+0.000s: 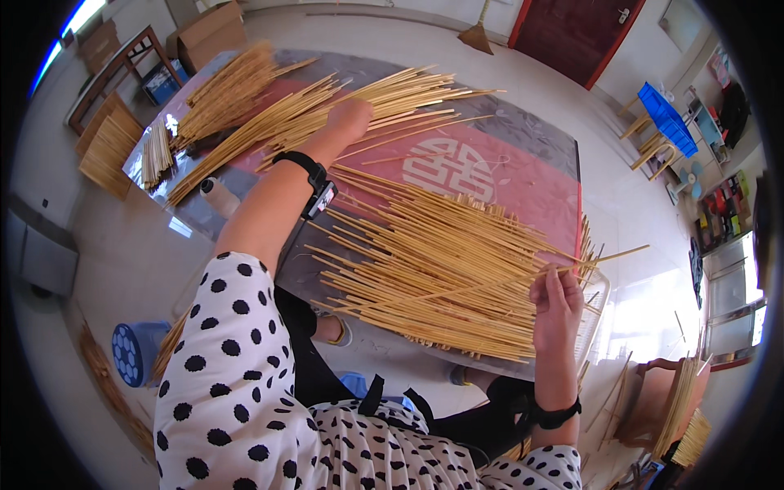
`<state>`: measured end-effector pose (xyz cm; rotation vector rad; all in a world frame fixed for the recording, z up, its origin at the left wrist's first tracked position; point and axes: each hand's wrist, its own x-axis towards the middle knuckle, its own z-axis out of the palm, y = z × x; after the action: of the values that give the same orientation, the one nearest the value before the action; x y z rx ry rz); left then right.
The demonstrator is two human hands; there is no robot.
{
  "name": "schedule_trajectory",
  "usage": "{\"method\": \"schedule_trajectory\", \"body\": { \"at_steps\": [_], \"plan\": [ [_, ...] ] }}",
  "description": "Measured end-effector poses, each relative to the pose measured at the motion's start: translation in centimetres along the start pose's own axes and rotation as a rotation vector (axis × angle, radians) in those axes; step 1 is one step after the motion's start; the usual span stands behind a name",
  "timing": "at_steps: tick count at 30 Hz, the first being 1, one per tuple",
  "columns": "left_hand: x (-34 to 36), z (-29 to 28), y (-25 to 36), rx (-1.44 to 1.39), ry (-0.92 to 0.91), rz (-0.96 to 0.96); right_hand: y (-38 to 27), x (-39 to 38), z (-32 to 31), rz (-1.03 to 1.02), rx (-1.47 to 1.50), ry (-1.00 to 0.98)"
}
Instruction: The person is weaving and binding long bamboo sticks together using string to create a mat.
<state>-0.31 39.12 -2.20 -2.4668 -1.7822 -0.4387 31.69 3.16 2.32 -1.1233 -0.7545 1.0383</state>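
Note:
My right hand (pixel 557 296) is closed in a pinch on a long straw stalk (pixel 618 255), which slants across the near pile. That near pile of straw stalks (pixel 441 253) lies along the table's front edge, below and left of the hand. Farther off, my left hand (pixel 351 119) rests at a second, looser pile of stalks (pixel 400 91). Its fingers curl down and are closed, but whatever they hold is hidden from view. A black watch-like band is on the left wrist, and a dark band circles the right.
On the table (pixel 539 175), a white cone of thread (pixel 220 198) stands left of my left forearm. A feathery bundle (pixel 233 86) and a short pale bundle (pixel 157 155) lie at far left. A blue stool (pixel 137 353) is at lower left, a blue crate (pixel 668 118) at far right.

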Motion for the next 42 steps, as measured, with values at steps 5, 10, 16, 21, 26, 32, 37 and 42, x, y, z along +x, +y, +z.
{"method": "schedule_trajectory", "body": {
  "at_steps": [5, 10, 16, 21, 26, 32, 37, 42],
  "plan": [
    [-0.4, -4.1, -0.5, -0.661, -0.29, 0.011, 0.3, -0.2, -0.2, -0.013, 0.008, 0.022],
    [-5.4, -9.8, 2.4, -1.245, -0.652, -0.016, -0.5, -1.3, 0.8, -0.025, 0.05, 0.017],
    [-9.6, -11.5, 4.3, -1.327, -0.743, 0.024, -1.2, -2.1, 2.1, -0.059, 0.061, 0.005],
    [-8.3, -8.9, 0.8, -0.616, -0.249, 0.096, -0.7, -3.0, 2.7, -0.019, 0.002, -0.045],
    [-6.7, -5.2, -1.4, -0.187, -0.126, 0.085, 0.2, -3.5, 2.1, -0.046, -0.112, -0.065],
    [-5.1, -1.4, -0.6, -0.064, -0.194, -0.018, 0.7, -3.5, 1.6, -0.049, -0.242, -0.057],
    [-3.7, 0.2, -0.4, -0.051, -0.245, -0.005, 1.0, -3.4, 1.0, -0.067, -0.26, -0.053],
    [-2.9, 0.9, 0.5, 0.13, -0.296, -0.045, 1.3, -2.9, 0.7, -0.059, -0.273, -0.064]
  ]
}}
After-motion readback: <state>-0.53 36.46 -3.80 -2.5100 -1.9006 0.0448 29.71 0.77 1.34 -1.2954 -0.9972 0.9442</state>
